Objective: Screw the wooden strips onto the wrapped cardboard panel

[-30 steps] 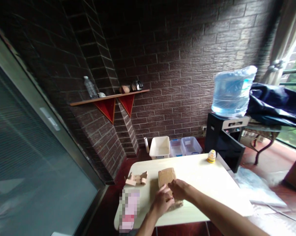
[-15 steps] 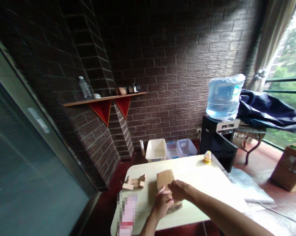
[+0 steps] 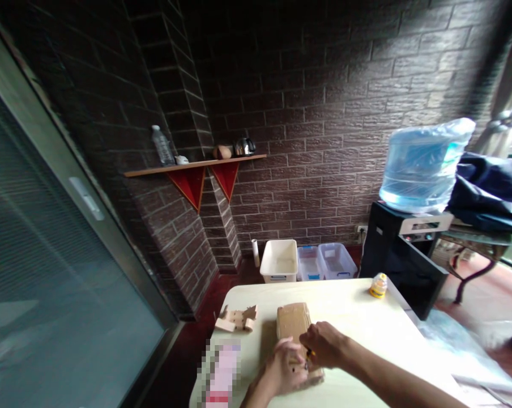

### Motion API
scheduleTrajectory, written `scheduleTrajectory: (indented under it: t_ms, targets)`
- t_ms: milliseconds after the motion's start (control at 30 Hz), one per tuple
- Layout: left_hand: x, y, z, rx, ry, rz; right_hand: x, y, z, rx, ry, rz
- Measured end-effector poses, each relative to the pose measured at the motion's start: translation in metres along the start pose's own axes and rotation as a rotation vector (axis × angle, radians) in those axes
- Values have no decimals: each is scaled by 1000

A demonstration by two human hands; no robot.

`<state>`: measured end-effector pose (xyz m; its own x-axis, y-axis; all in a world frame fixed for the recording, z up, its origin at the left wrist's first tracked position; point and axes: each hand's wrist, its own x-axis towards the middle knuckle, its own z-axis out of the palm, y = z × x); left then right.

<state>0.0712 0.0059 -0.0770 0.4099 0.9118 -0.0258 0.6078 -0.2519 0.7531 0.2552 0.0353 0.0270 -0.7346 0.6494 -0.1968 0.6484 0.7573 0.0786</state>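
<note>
A brown cardboard box [image 3: 293, 318] lies on the pale table, partly covered by both hands. My left hand [image 3: 285, 365] rests over the box's near left part, its fingers apart and a little blurred. On the right side of the box, my right hand [image 3: 324, 344] is closed around a small yellow-and-black tool [image 3: 310, 352]. The tool's lower end is close to the box top, near my left fingertips. Most of the tool is hidden by the hand, so its exact kind cannot be made out.
A wooden piece [image 3: 237, 318] and a pixelated pink item [image 3: 224, 371] lie on the table's [image 3: 349, 306] left side. A yellow-labelled small bottle [image 3: 379, 285] stands at its far right corner. Beyond are a white bin [image 3: 279, 260], clear bins [image 3: 336, 262] and a water dispenser [image 3: 392, 255].
The view has turned slightly left, so the surroundings appear shifted right. My right hand has drawn back slightly along the box, and the yellow-and-black tool now shows. My left fingers have spread.
</note>
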Motion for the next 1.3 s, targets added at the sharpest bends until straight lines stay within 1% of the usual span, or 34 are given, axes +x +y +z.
scheduleTrajectory:
  t_ms: [200, 333, 467, 600, 767, 900, 1000, 1100, 1300]
  targets:
    - [8, -5, 16, 73, 90, -67, 3, -3, 3, -2, 66, -42]
    - [5, -4, 19, 119, 141, -112, 5, -1, 10, 28, 83, -30]
    - [4, 0, 17, 99, 147, -105, 8, 2, 13, 65, 51, -63]
    - [2, 2, 15, 89, 156, -128, 10, 3, 5, 58, -1, -94]
    - [1, 4, 14, 36, 184, -209, 9, -2, -6, 86, -50, -35]
    - [3, 3, 13, 7, 183, -226, 6, -3, -8, 127, -30, 16]
    - [5, 2, 11, 3, 145, -195, 3, -1, -11, 147, -32, -28]
    - [6, 2, 9, 18, 120, -149, 2, 0, -12, 105, -30, -72]
    - [4, 7, 10, 81, 83, -117, 4, -7, 3, 0, -24, -132]
